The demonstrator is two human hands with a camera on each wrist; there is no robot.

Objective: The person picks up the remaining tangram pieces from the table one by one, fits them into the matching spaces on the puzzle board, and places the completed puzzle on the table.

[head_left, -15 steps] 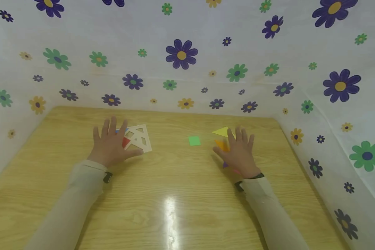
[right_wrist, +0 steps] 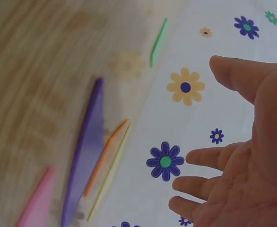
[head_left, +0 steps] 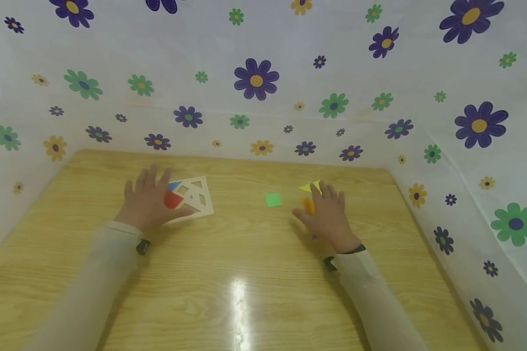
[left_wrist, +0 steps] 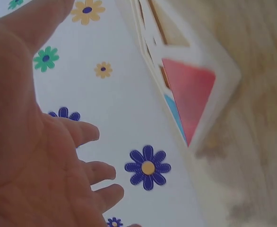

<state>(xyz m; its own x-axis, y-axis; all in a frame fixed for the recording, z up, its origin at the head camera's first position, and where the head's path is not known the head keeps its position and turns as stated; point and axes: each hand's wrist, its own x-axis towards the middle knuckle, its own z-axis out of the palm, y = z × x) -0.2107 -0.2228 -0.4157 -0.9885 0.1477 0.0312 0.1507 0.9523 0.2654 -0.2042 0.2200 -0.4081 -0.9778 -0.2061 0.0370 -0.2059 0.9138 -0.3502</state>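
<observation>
My left hand is spread at the left side of a white puzzle frame with cut-out shapes, its thumb overlapping the frame's near edge. Inside the frame lie a red piece and a blue piece. On the right, my right hand hovers with loose fingers over flat coloured shapes and grips none of them. It partly covers a yellow triangle and an orange piece. The right wrist view also shows a purple piece and a pink piece.
A green square lies on the wooden table between the hands. White flower-patterned cloth rises along the table's back and both sides.
My left hand has shifted a little left, showing more of the red and blue pieces. The right hand has moved slightly left, and the pink piece is now hidden in the head view.
</observation>
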